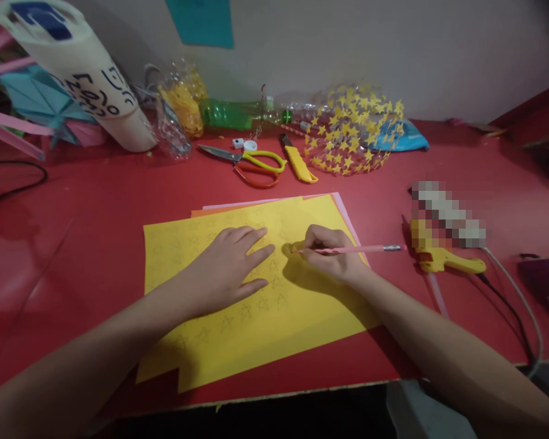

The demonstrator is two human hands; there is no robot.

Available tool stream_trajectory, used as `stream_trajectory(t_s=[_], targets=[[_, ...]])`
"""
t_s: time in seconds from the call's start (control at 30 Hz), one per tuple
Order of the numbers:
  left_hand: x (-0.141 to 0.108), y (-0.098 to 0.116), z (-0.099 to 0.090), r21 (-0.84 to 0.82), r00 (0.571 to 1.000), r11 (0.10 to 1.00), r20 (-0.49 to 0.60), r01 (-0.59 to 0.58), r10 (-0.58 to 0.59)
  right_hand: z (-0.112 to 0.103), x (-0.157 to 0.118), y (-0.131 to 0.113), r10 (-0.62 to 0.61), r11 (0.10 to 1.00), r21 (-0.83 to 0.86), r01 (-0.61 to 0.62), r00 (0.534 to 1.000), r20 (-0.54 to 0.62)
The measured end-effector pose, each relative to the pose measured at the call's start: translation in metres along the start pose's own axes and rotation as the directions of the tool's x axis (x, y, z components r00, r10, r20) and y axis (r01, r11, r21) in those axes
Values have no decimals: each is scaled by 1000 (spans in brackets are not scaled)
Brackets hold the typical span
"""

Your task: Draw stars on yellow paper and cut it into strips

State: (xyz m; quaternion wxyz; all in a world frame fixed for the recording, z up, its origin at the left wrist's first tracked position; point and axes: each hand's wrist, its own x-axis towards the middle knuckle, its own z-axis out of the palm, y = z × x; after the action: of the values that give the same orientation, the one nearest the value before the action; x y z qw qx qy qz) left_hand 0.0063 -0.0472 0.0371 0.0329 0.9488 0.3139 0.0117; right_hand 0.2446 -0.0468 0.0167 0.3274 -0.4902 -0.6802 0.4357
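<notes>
Right hand [333,255]: grip pinched on slim pink pencil with metal ferrule [363,249], tip at the paper. Left hand [231,259]: grip released, fingers spread flat on yellow rectangular paper sheets [274,332], rows of drawn stars [246,312]. Sheets overlie orange [205,212] and pink paper [341,206] on red worktop [100,250]. Metal scissors with red and yellow handles [238,158] behind.

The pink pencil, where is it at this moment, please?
In the head view, the pink pencil is right of centre, held in the right hand over the yellow paper, with its eraser end beyond the paper's right edge.
</notes>
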Motion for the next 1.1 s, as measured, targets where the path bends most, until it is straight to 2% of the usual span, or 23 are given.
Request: stream_trajectory(t_s=[0.47, 0.77, 1.1], targets=[[0, 1, 0, -9, 1000, 1000, 13, 5, -5, -1, -2, -4, -11, 1000, 29, 11, 1000, 21], [0, 1, 0, -5, 1000, 1000, 9, 2, -1, 2, -1, -1, -72, 997, 28, 71, 997, 31], [0, 1, 0, -16, 1000, 1000, 9, 8, -8, 2, -1, -2, -42, 997, -55, 47, 995, 88]])
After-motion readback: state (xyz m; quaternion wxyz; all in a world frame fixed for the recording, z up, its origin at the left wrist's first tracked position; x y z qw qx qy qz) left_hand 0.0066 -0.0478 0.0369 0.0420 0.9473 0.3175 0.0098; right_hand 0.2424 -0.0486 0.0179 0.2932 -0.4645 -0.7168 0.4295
